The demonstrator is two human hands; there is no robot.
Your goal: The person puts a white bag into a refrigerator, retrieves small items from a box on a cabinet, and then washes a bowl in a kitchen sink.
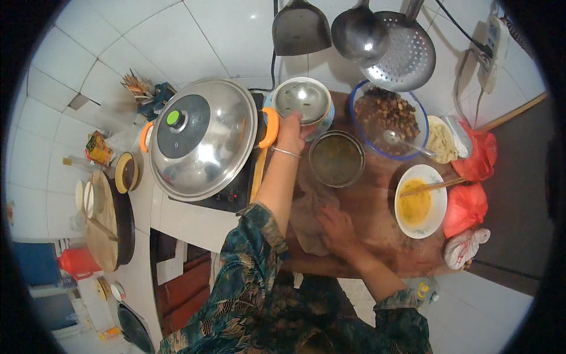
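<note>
My left hand is at the near rim of a bowl of clear liquid with green bits floating in it, its fingers closed on that rim. Under the bowl shows a pale blue plate. My right hand rests on a thin, greyish cloth on the brown wooden board; whether the fingers grip the cloth is hard to tell. Between and beyond my hands stands a round dish of dark liquid. To the left, a lidded wok with orange handles sits on an induction cooker.
A blue-rimmed bowl of chopped filling holds a spoon. Chopsticks lie across a white bowl of beaten egg. Red plastic bags line the right edge. A skimmer, a ladle and a wok spatula hang overhead.
</note>
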